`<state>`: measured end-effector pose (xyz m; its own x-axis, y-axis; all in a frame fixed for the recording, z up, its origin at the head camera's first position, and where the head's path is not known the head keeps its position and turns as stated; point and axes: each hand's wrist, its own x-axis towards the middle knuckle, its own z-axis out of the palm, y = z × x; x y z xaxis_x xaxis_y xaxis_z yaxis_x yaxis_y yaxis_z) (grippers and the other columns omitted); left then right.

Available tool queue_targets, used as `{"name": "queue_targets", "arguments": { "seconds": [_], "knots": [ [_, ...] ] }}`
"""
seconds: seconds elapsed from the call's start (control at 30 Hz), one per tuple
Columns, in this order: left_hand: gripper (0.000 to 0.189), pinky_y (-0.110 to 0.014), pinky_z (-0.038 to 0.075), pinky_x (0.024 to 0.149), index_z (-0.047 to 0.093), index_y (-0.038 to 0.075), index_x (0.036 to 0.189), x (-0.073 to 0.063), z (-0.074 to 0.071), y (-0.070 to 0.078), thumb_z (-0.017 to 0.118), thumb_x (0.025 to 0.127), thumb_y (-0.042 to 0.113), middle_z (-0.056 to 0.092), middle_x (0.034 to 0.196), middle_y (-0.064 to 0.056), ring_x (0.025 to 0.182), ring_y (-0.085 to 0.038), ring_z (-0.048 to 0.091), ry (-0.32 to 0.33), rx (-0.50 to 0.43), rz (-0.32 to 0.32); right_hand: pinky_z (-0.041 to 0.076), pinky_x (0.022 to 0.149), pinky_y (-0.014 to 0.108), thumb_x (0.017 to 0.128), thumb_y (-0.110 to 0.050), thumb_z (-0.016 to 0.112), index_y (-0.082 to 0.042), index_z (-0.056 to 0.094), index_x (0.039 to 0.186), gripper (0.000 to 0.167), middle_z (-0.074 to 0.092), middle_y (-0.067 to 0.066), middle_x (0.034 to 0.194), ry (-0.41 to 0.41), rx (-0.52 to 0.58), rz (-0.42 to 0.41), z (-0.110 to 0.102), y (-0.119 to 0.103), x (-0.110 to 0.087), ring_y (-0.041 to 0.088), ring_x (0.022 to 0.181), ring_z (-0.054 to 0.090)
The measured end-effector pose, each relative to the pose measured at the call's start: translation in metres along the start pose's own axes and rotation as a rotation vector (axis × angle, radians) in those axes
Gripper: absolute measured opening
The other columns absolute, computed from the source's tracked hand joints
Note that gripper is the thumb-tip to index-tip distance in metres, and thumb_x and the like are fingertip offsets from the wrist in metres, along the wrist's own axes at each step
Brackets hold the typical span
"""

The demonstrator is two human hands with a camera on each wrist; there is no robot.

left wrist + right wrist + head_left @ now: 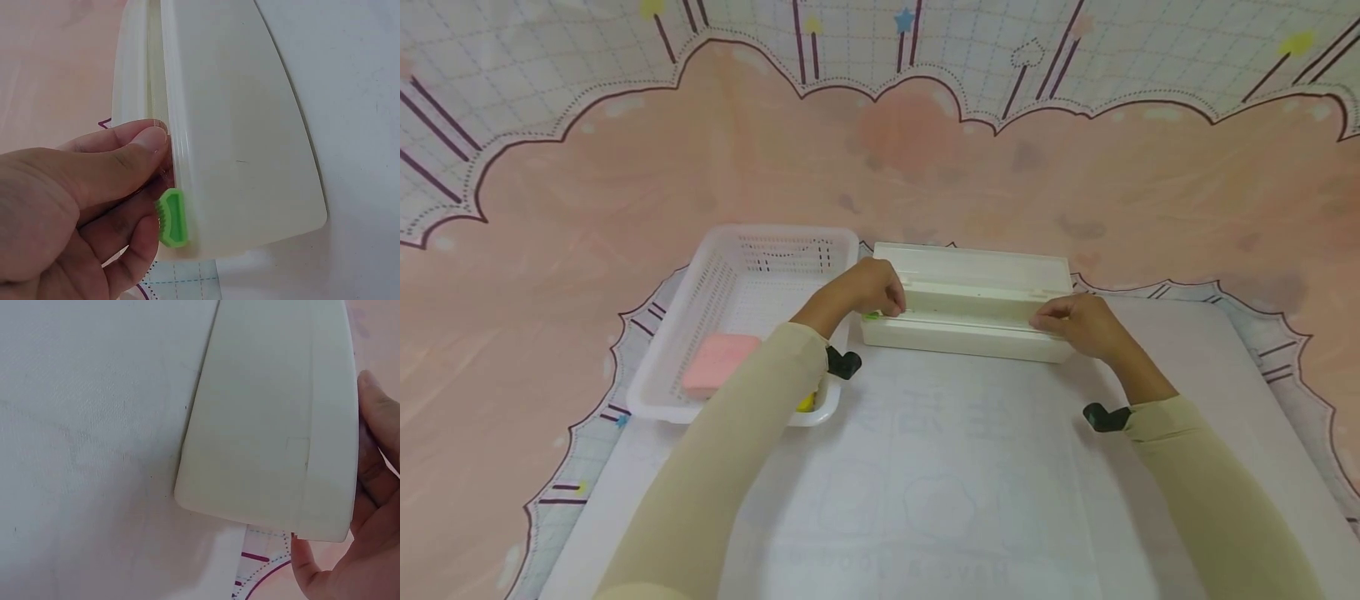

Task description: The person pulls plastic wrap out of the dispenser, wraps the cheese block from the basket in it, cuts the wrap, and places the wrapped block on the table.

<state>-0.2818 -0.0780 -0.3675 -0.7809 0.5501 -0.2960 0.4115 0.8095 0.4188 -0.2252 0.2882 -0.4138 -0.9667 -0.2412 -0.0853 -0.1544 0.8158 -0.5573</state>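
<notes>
A long white cling film dispenser [962, 342] lies across the table with its lid [973, 265] tipped back. A bright green slide cutter [173, 219] sits at its left end. My left hand [868, 287] is at that end, thumb and forefinger pinching what looks like clear film at the inner edge, the other fingers curled near the cutter. At the opposite end, my right hand [1078, 321] has thumb and forefinger brought together over the opening, apparently on the same film, which hardly shows. In the right wrist view, the dispenser's wall [262, 425] hides those fingertips.
Left of the dispenser stands a white plastic basket [651, 367] holding a pink block-shaped thing [718, 364] and something yellow [807, 403], partly behind my left sleeve. A white cloth [940, 467] covers the table. Patterned fabric [925, 167] hangs or lies beyond it.
</notes>
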Motion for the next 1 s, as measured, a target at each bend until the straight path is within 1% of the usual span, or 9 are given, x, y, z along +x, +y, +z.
{"name": "queue_targets", "arguments": {
  "seconds": [0.13, 0.3, 0.37, 0.53, 0.67, 0.77, 0.87, 0.97, 1.0],
  "knots": [
    [0.009, -0.034, 0.054, 0.089, 0.081, 0.013, 0.100, 0.001, 0.001, -0.003, 0.073, 0.094, 0.013, 0.076, 0.099, -0.002, 0.096, -0.019, 0.064, -0.001, -0.014, 0.009, 0.049, 0.088, 0.042, 0.099, -0.037, 0.068, -0.010, 0.078, 0.108, 0.031, 0.075, 0.012, 0.106, 0.013, 0.023, 0.005, 0.000, -0.001, 0.000, 0.030, 0.105, 0.062],
    [0.010, -0.036, 0.053, 0.091, 0.079, 0.011, 0.103, -0.001, 0.001, -0.006, 0.071, 0.096, 0.013, 0.075, 0.101, -0.003, 0.097, -0.019, 0.064, 0.018, -0.021, 0.047, 0.049, 0.082, 0.034, 0.099, -0.039, 0.067, -0.010, 0.079, 0.106, 0.031, 0.076, 0.010, 0.100, 0.041, 0.042, -0.004, 0.000, 0.001, 0.000, 0.025, 0.096, 0.061],
    [0.009, -0.037, 0.053, 0.091, 0.078, 0.011, 0.102, -0.002, 0.001, -0.007, 0.071, 0.096, 0.013, 0.075, 0.100, -0.003, 0.096, -0.020, 0.064, 0.033, -0.026, 0.066, 0.049, 0.080, 0.032, 0.099, -0.038, 0.067, -0.010, 0.079, 0.104, 0.031, 0.076, 0.009, 0.097, 0.060, 0.041, -0.009, 0.001, 0.002, 0.000, 0.024, 0.094, 0.061],
    [0.010, -0.037, 0.053, 0.088, 0.077, 0.008, 0.102, -0.005, -0.003, -0.008, 0.069, 0.097, 0.010, 0.074, 0.097, -0.005, 0.093, -0.020, 0.065, 0.050, -0.084, 0.092, 0.047, 0.078, 0.031, 0.099, -0.036, 0.068, -0.009, 0.078, 0.100, 0.029, 0.075, 0.007, 0.091, 0.127, 0.049, -0.020, 0.002, 0.001, 0.001, 0.020, 0.089, 0.060],
    [0.010, -0.037, 0.053, 0.087, 0.075, 0.004, 0.104, -0.009, -0.007, -0.009, 0.068, 0.097, 0.009, 0.074, 0.096, -0.005, 0.093, -0.023, 0.068, 0.063, -0.123, 0.114, 0.047, 0.076, 0.029, 0.099, -0.035, 0.068, -0.009, 0.078, 0.100, 0.027, 0.076, 0.008, 0.089, 0.169, 0.060, -0.029, 0.000, -0.003, 0.000, 0.017, 0.088, 0.062],
    [0.011, -0.037, 0.053, 0.088, 0.074, 0.003, 0.104, -0.012, -0.010, -0.007, 0.066, 0.099, 0.009, 0.074, 0.096, -0.006, 0.096, -0.026, 0.069, 0.070, -0.148, 0.134, 0.048, 0.074, 0.026, 0.099, -0.034, 0.068, -0.008, 0.077, 0.102, 0.029, 0.077, 0.010, 0.091, 0.176, 0.077, -0.029, -0.005, -0.006, -0.004, 0.017, 0.090, 0.063],
    [0.012, -0.038, 0.053, 0.089, 0.073, 0.003, 0.104, -0.016, -0.012, -0.005, 0.063, 0.101, 0.010, 0.074, 0.095, -0.007, 0.096, -0.027, 0.070, 0.083, -0.141, 0.165, 0.049, 0.073, 0.024, 0.099, -0.037, 0.067, -0.006, 0.077, 0.105, 0.033, 0.077, 0.011, 0.093, 0.171, 0.110, -0.021, -0.010, -0.010, -0.008, 0.020, 0.092, 0.063],
    [0.010, -0.037, 0.052, 0.093, 0.072, 0.005, 0.102, -0.020, -0.013, -0.004, 0.063, 0.101, 0.010, 0.074, 0.094, -0.006, 0.093, -0.024, 0.070, 0.111, -0.130, 0.200, 0.049, 0.073, 0.021, 0.099, -0.039, 0.067, -0.006, 0.076, 0.105, 0.035, 0.076, 0.011, 0.094, 0.182, 0.150, -0.006, -0.015, -0.014, -0.012, 0.025, 0.094, 0.066],
    [0.010, -0.037, 0.052, 0.094, 0.072, 0.006, 0.102, -0.021, -0.014, -0.003, 0.063, 0.101, 0.010, 0.073, 0.093, -0.006, 0.092, -0.025, 0.070, 0.124, -0.123, 0.213, 0.049, 0.073, 0.020, 0.099, -0.039, 0.067, -0.006, 0.076, 0.106, 0.035, 0.076, 0.011, 0.094, 0.187, 0.163, 0.000, -0.016, -0.016, -0.013, 0.023, 0.093, 0.066]
  ]
}}
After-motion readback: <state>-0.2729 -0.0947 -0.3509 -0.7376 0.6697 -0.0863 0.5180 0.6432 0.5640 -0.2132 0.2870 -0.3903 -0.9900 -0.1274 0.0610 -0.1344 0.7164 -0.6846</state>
